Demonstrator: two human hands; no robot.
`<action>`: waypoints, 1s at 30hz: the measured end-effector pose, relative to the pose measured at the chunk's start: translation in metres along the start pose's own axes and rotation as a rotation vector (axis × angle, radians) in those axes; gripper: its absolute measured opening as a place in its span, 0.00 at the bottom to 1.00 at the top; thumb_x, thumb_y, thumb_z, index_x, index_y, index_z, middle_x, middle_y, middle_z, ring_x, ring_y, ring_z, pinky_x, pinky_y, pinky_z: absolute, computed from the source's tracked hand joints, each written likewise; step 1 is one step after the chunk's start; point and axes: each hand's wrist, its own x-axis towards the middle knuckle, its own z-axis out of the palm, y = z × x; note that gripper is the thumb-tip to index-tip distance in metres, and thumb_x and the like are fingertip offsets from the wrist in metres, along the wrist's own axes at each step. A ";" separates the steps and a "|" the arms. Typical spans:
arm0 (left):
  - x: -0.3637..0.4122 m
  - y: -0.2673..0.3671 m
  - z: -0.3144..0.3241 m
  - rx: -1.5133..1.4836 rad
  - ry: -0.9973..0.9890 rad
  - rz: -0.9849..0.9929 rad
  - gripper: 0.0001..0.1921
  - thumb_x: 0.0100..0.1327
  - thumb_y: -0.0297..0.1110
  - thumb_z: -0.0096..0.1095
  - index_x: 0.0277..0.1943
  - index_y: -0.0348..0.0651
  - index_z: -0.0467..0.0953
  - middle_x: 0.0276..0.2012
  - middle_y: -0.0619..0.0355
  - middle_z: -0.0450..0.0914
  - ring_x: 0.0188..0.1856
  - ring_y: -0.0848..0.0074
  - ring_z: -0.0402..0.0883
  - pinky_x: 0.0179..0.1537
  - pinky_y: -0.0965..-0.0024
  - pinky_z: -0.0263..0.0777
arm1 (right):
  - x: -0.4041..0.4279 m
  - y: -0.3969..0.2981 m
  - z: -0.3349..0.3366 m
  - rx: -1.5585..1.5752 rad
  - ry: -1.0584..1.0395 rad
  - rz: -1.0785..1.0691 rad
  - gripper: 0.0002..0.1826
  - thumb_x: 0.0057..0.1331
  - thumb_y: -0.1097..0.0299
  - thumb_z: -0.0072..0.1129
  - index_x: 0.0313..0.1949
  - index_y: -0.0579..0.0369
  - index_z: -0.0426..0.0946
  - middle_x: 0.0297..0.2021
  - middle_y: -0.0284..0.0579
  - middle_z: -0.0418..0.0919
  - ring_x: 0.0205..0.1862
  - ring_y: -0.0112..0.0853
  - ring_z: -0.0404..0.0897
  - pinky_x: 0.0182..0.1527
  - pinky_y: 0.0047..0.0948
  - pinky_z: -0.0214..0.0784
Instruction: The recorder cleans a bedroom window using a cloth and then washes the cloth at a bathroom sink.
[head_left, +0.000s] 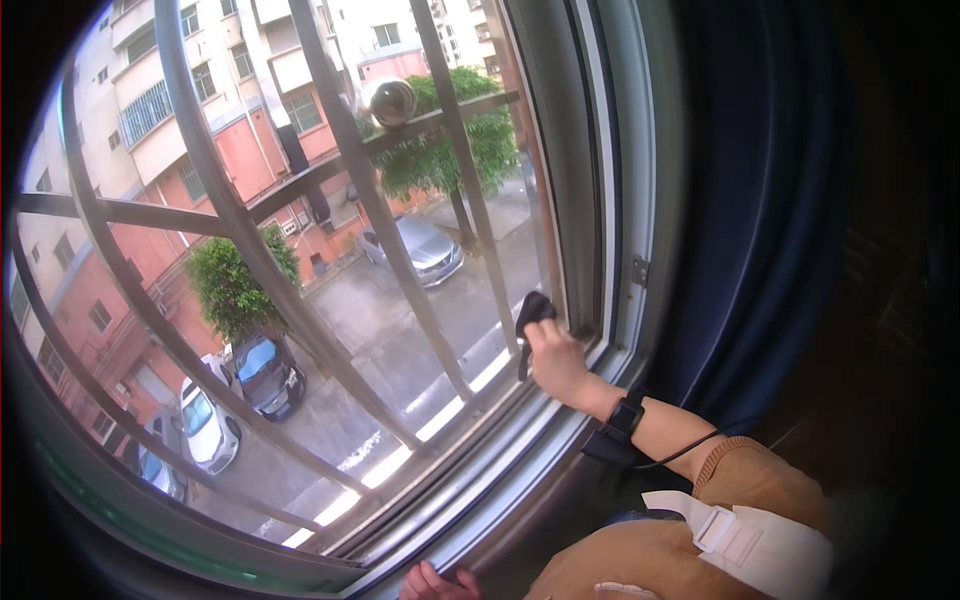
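My right hand (559, 367) reaches past the window frame and grips a dark, slightly blurred object (535, 311) that looks like a black cloth. It is at the lower right corner of the window opening, beside the metal security bars (386, 202). A black band with a cable (624, 417) is on the right wrist. My left hand (439, 583) is at the bottom edge of the view, with its fingertips at the inner edge of the aluminium window track (487, 491). Part of that hand is cut off, so whether it holds anything does not show.
A dark blue curtain (731, 225) hangs at the right of the window frame (637, 187). A round metal object (393, 102) is at the bars' crossbar. Outside, far below, are parked cars (424, 247), trees (240, 281) and a pink and white building (247, 150).
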 end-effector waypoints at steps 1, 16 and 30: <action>0.002 0.002 -0.004 0.009 -0.009 0.005 0.28 0.55 0.47 0.56 0.55 0.38 0.66 0.51 0.47 0.69 0.53 0.56 0.67 0.54 0.50 0.56 | -0.015 0.003 0.006 0.047 -0.070 0.003 0.10 0.53 0.76 0.50 0.36 0.56 0.67 0.33 0.52 0.71 0.36 0.50 0.76 0.38 0.43 0.71; 0.015 0.016 -0.013 -0.015 0.034 -0.046 0.22 0.52 0.34 0.55 0.49 0.33 0.67 0.47 0.46 0.68 0.49 0.54 0.66 0.52 0.51 0.57 | 0.184 -0.055 -0.155 0.503 0.683 -0.102 0.15 0.56 0.76 0.51 0.45 0.55 0.74 0.41 0.55 0.75 0.46 0.47 0.73 0.48 0.40 0.67; 0.009 0.010 0.001 0.042 0.063 -0.019 0.22 0.56 0.38 0.52 0.50 0.35 0.67 0.47 0.48 0.68 0.48 0.58 0.67 0.52 0.53 0.57 | 0.037 0.017 -0.014 -0.129 0.062 -1.214 0.05 0.47 0.69 0.54 0.25 0.48 0.68 0.29 0.38 0.65 0.38 0.33 0.69 0.33 0.28 0.71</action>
